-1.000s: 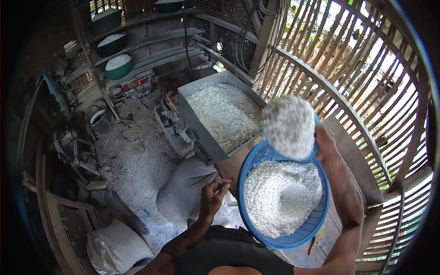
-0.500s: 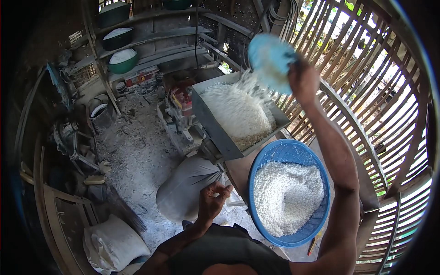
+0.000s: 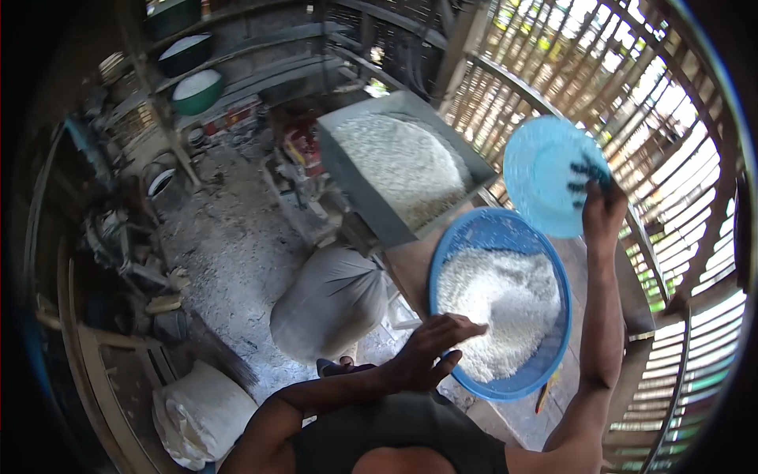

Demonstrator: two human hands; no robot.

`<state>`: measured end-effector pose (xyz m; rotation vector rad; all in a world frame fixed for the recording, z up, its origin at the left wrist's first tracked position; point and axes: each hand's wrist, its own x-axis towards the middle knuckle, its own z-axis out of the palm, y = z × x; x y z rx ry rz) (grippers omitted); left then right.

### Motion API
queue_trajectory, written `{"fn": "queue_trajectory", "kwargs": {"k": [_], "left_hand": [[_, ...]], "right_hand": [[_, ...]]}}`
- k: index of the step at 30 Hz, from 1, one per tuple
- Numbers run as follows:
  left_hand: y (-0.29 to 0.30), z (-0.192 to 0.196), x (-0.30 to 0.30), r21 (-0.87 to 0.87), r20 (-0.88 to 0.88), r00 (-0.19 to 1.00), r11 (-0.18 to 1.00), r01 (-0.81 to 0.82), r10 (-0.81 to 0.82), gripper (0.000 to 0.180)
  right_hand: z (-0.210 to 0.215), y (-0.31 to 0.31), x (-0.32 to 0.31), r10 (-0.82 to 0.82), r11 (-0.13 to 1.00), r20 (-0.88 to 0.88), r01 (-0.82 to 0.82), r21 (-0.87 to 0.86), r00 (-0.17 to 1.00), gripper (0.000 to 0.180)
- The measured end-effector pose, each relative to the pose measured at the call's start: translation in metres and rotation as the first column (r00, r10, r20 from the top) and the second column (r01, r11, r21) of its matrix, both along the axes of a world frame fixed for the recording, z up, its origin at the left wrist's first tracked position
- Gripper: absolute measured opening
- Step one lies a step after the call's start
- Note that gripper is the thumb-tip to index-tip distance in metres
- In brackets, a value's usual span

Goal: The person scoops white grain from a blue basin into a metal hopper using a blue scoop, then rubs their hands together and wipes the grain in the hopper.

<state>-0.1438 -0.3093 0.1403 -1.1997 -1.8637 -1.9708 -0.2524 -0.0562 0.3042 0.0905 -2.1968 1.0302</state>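
My right hand [image 3: 603, 204] grips the rim of a light-blue, see-through round plastic plate [image 3: 541, 170], held up at the right with no heap on it. Its fingers show dark against the plate. Below it stands a blue plastic tub [image 3: 562, 347], part full of loose white grains [image 3: 513, 340] that look like rice, with a hollow in the middle. My left hand [image 3: 430, 347] is open at the tub's left rim, fingers stretched over its edge. A square metal hopper [image 3: 365, 204] beyond the tub holds a heap of the same white grains [image 3: 399, 162].
A tied grey sack [image 3: 324, 308] stands below the hopper. A red machine part [image 3: 304, 150] is behind it. Tubs of white stuff, one a green basin [image 3: 197, 99], sit on shelves at the far left. A slatted wall [image 3: 671, 103] bounds the right; a white sack [image 3: 201, 415] lies near left.
The plate has come from above the hopper, where grains were pouring off it, down and right beside the tub. My left hand has moved right to the tub's rim, its fingers straightened.
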Motion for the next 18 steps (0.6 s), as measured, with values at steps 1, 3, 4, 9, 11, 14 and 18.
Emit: {"fn": "queue_trajectory", "kwargs": {"k": [1,3,4,9,11,14,18], "left_hand": [[0.002,-0.001,0.002,-0.025,0.028,0.999,1.0,-0.015,0.016,0.03],[0.013,-0.006,0.0,-0.022,-0.057,0.994,0.995,-0.097,0.095,0.035],[0.015,-0.009,-0.002,-0.015,-0.041,0.991,0.992,-0.128,0.127,0.034],[0.039,-0.017,-0.001,0.009,0.033,0.979,0.979,-0.202,0.202,0.022],[0.048,-0.024,0.001,0.007,0.046,0.975,0.976,-0.219,0.218,0.021],[0.054,-0.024,0.001,0.002,0.003,0.959,0.959,-0.282,0.282,0.021],[0.052,-0.026,0.002,-0.003,0.016,0.941,0.941,-0.338,0.338,0.019]], "right_hand": [[-0.018,0.013,0.013,-0.043,0.999,0.031,0.043,-0.003,0.999,0.028],[-0.06,0.072,0.05,-0.2,0.928,-0.029,0.199,0.316,0.979,0.021],[-0.075,0.077,0.067,-0.382,0.809,0.012,0.328,0.487,0.924,0.022],[-0.133,0.117,0.102,-0.534,0.542,-0.028,0.368,0.755,0.845,0.04],[-0.165,0.118,0.096,-0.647,0.56,0.144,0.338,0.757,0.749,0.037],[-0.196,0.097,0.095,-0.478,0.635,0.139,0.232,0.737,0.867,0.033],[-0.174,0.063,0.107,-0.265,0.723,0.109,0.123,0.679,0.958,0.04]]}}
